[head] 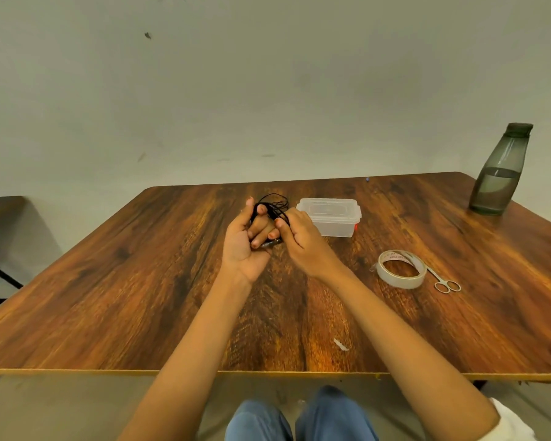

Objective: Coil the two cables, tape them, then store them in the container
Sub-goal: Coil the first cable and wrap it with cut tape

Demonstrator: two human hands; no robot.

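The cable (272, 205) I wind is black, thin dark loops against my fingers. My nails on the left hand (247, 241) show a reddish tint. The table (140, 281) is warm brown wood grain, streaked with darker bands and orange patches (its near edge is a pale yellow strip). The container (330, 216) is clear, frosted plastic with a small red spot at its right side. The tape roll (400, 272) is off-white with faint red print inside. The scissors (444, 281) are silver. The bottle (498, 173) is smoky grey-green. My trousers (299, 418) are blue.
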